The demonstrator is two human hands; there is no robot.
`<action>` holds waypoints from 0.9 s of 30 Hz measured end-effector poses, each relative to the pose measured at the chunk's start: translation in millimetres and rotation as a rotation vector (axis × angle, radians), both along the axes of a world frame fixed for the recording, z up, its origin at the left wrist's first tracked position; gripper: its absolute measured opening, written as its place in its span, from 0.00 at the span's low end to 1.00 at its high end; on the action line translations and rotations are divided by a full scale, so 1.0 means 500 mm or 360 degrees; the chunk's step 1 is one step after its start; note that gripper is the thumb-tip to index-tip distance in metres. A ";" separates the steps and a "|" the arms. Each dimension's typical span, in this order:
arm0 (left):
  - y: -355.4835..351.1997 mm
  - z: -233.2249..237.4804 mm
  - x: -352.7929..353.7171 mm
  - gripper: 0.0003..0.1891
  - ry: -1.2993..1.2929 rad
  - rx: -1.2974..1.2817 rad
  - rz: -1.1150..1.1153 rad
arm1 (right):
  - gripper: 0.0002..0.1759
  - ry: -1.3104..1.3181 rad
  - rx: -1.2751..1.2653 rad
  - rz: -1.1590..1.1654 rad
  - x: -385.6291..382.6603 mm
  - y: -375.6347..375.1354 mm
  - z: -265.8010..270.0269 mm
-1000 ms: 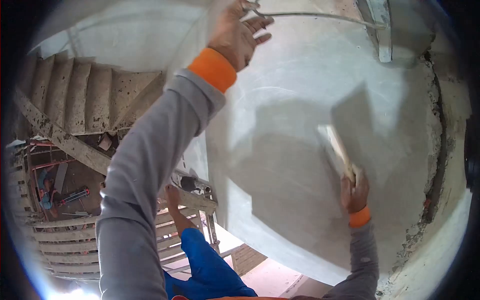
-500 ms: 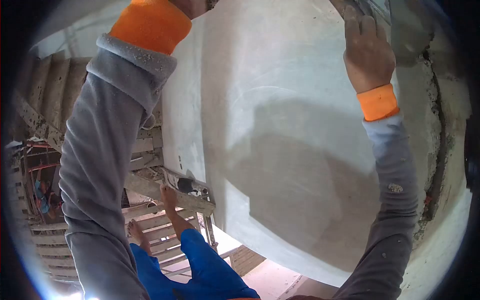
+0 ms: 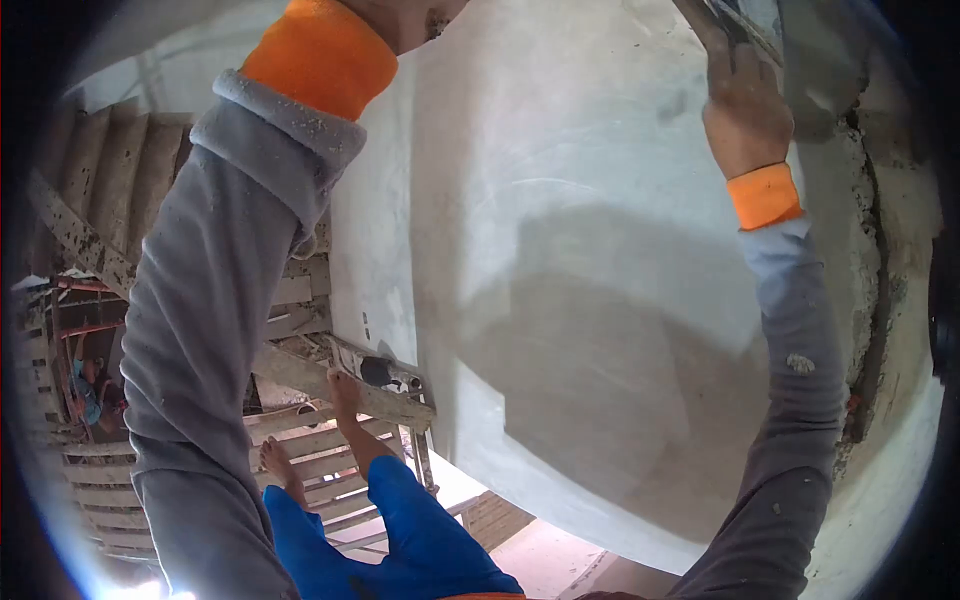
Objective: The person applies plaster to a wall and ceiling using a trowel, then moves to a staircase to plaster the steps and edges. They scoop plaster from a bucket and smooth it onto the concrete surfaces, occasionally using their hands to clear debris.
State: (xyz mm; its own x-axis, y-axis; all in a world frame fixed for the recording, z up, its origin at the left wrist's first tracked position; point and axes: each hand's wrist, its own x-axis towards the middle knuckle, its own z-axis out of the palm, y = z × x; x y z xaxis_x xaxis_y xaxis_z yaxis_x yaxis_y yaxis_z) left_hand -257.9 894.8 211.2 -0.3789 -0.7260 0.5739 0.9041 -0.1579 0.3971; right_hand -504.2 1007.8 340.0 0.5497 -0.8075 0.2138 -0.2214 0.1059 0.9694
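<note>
High on the far right of the wall [image 3: 560, 250], the person's right hand [image 3: 745, 100] is closed around a trowel [image 3: 722, 20] held against the plaster. The left hand [image 3: 405, 15] is cut off by the top edge (its grip cannot be told). Most of the grey face looks already smoothed, judging by its even sheen, while the rough strip [image 3: 880, 280] along the right edge and the upper corner seem left to finish.

Wall [image 3: 600, 300] filled centre; stairs [image 3: 110, 190] sat upper left; scaffold planks [image 3: 325, 432] lay lower left, feet [image 3: 345, 385] on them; right hand [image 3: 745, 105] with trowel [image 3: 728, 22] upper right.
</note>
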 end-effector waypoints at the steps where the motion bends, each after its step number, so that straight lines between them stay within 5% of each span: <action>1: -0.004 -0.007 0.006 0.28 0.0095 -0.0087 -0.0073 | 0.22 -0.0041 0.0048 0.0023 0.038 -0.001 -0.002; 7: 0.044 0.026 0.002 0.46 -0.0031 -0.0127 0.0221 | 0.24 0.0088 -0.0143 -0.0241 -0.046 -0.015 -0.020; 15: 0.028 0.022 0.008 0.47 -0.0062 -0.0158 0.0165 | 0.24 0.0078 -0.0117 -0.0065 -0.006 -0.028 -0.007; 18: 0.058 0.029 0.011 0.46 -0.0057 -0.0219 0.0267 | 0.26 0.0054 -0.0209 -0.0287 -0.066 -0.036 -0.011; 21: 0.046 0.034 0.016 0.45 -0.0081 -0.0173 0.0248 | 0.15 0.0256 -0.0188 -0.0136 -0.096 -0.035 -0.022; 24: 0.084 0.046 0.008 0.44 -0.0151 -0.0060 0.0467 | 0.17 0.0175 -0.0158 -0.0048 -0.042 -0.041 -0.017; 27: 0.060 0.025 0.007 0.46 -0.0043 -0.0198 0.0302 | 0.12 0.0012 -0.0011 0.0169 0.057 -0.023 -0.004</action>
State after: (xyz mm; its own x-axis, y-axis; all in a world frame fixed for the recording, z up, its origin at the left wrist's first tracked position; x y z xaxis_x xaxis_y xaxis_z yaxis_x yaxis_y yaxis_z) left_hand -254.3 924.8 223.7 -0.2587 -0.7102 0.6548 0.9016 0.0657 0.4275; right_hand -475.5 996.1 337.8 0.6336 -0.7433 0.2147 -0.2243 0.0891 0.9704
